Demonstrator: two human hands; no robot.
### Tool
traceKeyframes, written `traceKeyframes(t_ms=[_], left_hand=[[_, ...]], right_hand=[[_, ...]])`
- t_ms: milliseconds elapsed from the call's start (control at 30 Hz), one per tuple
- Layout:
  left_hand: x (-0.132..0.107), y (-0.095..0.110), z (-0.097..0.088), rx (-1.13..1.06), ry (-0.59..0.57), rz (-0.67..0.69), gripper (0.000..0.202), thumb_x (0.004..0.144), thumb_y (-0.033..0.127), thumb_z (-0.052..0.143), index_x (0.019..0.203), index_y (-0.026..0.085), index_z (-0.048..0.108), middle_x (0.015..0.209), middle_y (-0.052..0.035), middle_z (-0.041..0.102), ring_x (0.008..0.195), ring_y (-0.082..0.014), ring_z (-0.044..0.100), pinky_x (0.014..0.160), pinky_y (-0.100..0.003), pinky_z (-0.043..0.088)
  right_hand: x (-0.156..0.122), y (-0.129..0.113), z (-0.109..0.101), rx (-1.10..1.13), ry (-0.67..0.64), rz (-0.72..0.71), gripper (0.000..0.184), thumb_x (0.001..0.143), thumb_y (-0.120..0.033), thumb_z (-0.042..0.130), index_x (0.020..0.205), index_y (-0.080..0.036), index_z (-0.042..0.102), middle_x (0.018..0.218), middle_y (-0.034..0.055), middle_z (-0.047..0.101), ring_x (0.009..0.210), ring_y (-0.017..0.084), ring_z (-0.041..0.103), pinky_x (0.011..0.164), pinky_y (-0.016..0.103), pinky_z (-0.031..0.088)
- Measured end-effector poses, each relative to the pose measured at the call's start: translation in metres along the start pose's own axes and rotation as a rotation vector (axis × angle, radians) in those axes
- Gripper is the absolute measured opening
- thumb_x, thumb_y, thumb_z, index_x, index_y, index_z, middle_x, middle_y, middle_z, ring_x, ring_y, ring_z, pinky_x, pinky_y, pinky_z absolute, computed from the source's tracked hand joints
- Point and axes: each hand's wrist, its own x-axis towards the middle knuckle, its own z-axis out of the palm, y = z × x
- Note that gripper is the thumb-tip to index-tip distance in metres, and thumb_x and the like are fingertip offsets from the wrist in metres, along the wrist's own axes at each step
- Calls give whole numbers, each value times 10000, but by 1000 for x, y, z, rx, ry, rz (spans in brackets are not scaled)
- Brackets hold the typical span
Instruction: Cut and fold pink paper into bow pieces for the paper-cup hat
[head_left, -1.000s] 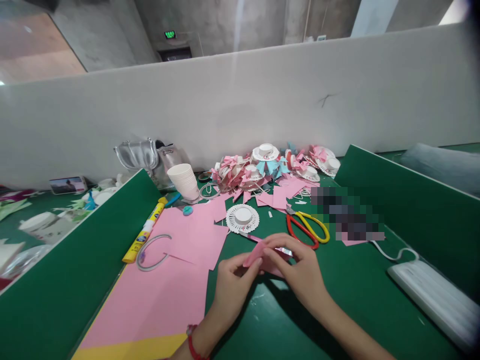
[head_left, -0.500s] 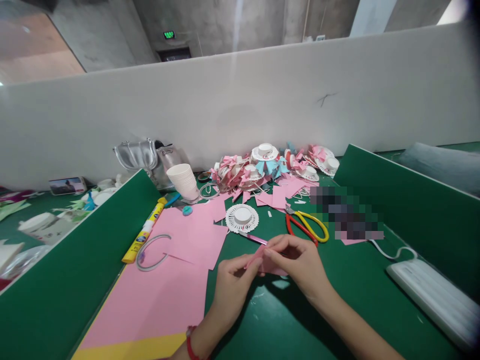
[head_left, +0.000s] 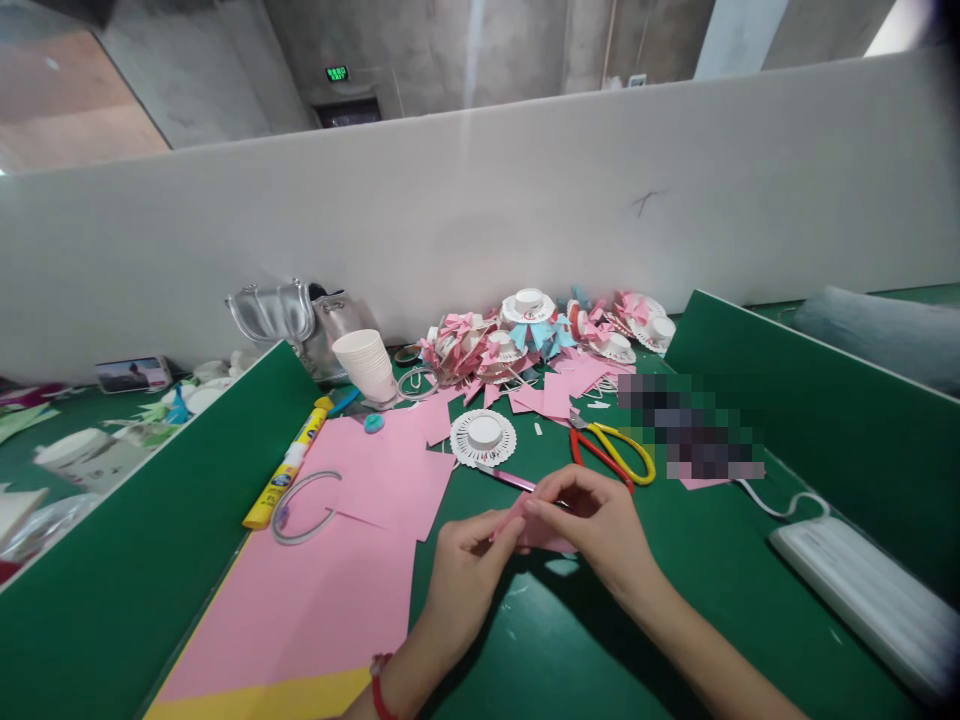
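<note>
A small piece of pink paper (head_left: 546,537) is pinched between my two hands above the green table. My left hand (head_left: 471,560) grips its left side with thumb and fingers. On the upper right part, my right hand (head_left: 592,515) presses the paper between thumb and fingertips, hiding some of it. Just beyond them lies a craft knife (head_left: 511,479) with a pinkish handle. Its blade tip touches or nearly touches a white fringed paper disc (head_left: 484,436) with a raised round centre. Red-and-yellow-handled scissors (head_left: 615,452) rest behind my right hand.
Pink sheets (head_left: 315,600) cover the left side, bearing a grey ring (head_left: 289,535) and a yellow glue tube (head_left: 289,465). Stacked paper cups (head_left: 364,362) and a pile of small paper hats (head_left: 480,345) stand behind. Green dividers (head_left: 810,420) flank the table; a white mask (head_left: 862,590) lies right.
Both hands stay almost in place on the pink paper, with only very slight finger movement. The whole view has shifted marginally; the things on the table have not moved.
</note>
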Motion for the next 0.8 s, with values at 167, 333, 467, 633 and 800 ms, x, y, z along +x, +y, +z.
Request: traceKeyframes(t_ms=[167, 333, 467, 633, 800], left_hand=[[0, -2, -1, -14, -8, 5, 268, 770, 300, 512, 619, 149, 674, 631, -36, 658, 606, -165, 550, 546, -213, 403], [0, 0, 0, -21, -6, 15, 278, 771, 285, 509, 596, 149, 678, 622, -33, 657, 603, -162, 552, 545, -212, 407], [-1, 1, 0, -32, -20, 20, 258, 776, 274, 505, 659, 150, 698, 658, -40, 670, 625, -167, 562, 558, -215, 415], [-1, -2, 0, -25, -20, 4, 281, 778, 292, 500, 636, 141, 689, 645, -46, 669, 621, -168, 563, 559, -218, 411], [1, -4, 0, -2, 12, -27, 305, 766, 312, 504, 577, 130, 660, 586, -43, 656, 584, -163, 558, 533, -217, 404]], right_hand=[[0, 1, -1, -10, 3, 10, 124, 589, -220, 682, 567, -181, 567, 583, 7, 616, 587, 146, 586, 566, 267, 489], [0, 0, -1, -3, 17, 35, 112, 577, -201, 682, 559, -184, 573, 578, 2, 618, 583, 145, 585, 558, 262, 479], [0, -2, 0, 3, 42, 50, 118, 562, -213, 689, 541, -184, 576, 560, -2, 617, 566, 143, 580, 541, 258, 471], [0, -2, 0, -29, 57, 50, 108, 570, -198, 679, 532, -181, 579, 552, 1, 614, 560, 140, 571, 535, 251, 469], [-1, 0, 0, -94, 54, 17, 86, 595, -189, 656, 540, -179, 591, 559, 8, 621, 568, 140, 567, 549, 250, 472]])
